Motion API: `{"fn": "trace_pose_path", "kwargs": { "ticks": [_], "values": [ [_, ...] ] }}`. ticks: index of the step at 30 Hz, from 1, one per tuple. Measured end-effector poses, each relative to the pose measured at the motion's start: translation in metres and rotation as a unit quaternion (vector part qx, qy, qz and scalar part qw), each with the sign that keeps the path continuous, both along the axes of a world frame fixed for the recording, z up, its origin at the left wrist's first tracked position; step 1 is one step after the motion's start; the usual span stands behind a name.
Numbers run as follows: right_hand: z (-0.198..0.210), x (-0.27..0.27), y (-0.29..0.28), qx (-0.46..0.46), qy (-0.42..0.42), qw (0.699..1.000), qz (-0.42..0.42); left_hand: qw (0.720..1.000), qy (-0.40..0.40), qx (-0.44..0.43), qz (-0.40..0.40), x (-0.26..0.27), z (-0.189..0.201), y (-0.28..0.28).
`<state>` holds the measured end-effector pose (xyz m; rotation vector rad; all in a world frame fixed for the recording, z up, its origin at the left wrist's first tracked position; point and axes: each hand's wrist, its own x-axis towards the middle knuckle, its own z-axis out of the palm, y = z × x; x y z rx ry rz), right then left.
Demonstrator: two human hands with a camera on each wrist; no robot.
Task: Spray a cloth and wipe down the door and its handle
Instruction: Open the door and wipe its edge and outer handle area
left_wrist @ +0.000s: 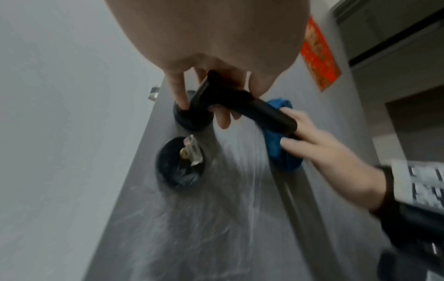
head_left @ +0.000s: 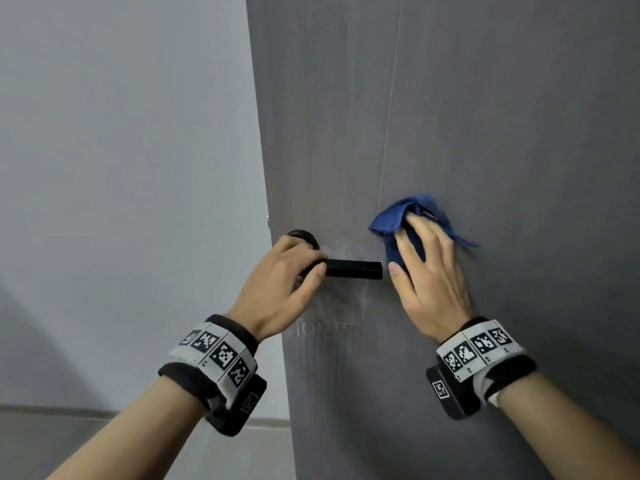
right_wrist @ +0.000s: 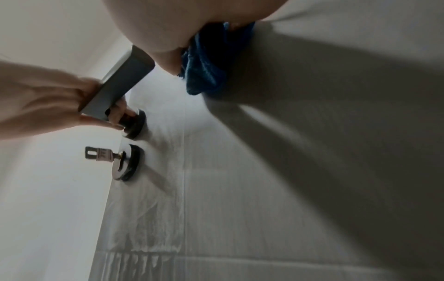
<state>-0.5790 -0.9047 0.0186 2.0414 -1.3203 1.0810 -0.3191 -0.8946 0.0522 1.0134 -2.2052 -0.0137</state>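
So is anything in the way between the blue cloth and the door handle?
No. The blue cloth, pressed to the door by the right hand, sits just past the handle's free end. The left hand grips the handle's base.

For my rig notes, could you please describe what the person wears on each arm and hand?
Both forearms are bare, with no sleeves or gloves. The left hand and right hand each have a black wrist strap bearing white panels of black square-code markers, with a black camera box underneath.

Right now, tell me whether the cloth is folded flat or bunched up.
Bunched up: the blue cloth is crumpled under the right hand, loose corners sticking out against the door.
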Motion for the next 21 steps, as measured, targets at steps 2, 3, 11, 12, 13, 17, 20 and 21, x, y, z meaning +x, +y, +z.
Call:
{"fn": "trace_pose_path", "kwargs": {
  "ticks": [2, 3, 11, 12, 13, 17, 20, 21],
  "values": [
    [-0.014, 0.005, -0.008, 0.002, 0.011, 1.0, -0.01, 1.0, 0.003, -0.027, -0.006, 0.0, -0.005, -0.008],
    [-0.019, 0.008, -0.011, 0.0, 0.012, 1.0, -0.01, 0.999, -0.003, -0.044, -0.006, 0.001, -0.007, -0.011],
    [-0.043, 0.026, -0.012, -0.049, 0.006, 0.999, -0.001, 0.991, -0.026, -0.13, -0.006, 0.007, -0.018, -0.016],
    [-0.049, 0.027, -0.01, -0.049, 0.01, 0.999, 0.001, 0.99, -0.022, -0.142, -0.01, 0.008, -0.02, -0.015],
    [-0.055, 0.029, -0.008, -0.048, 0.02, 0.999, 0.002, 0.988, -0.016, -0.152, -0.013, 0.008, -0.022, -0.013],
    [-0.101, 0.047, 0.001, -0.027, 0.106, 0.994, -0.001, 0.985, 0.02, -0.166, -0.033, 0.01, -0.025, -0.006],
    [-0.114, 0.046, 0.007, -0.016, 0.178, 0.984, 0.002, 0.989, 0.034, -0.137, -0.048, 0.015, -0.022, 0.003],
    [-0.105, 0.041, 0.007, -0.028, 0.185, 0.982, -0.004, 0.991, 0.036, -0.121, -0.051, 0.016, -0.018, 0.006]
  ]
}}
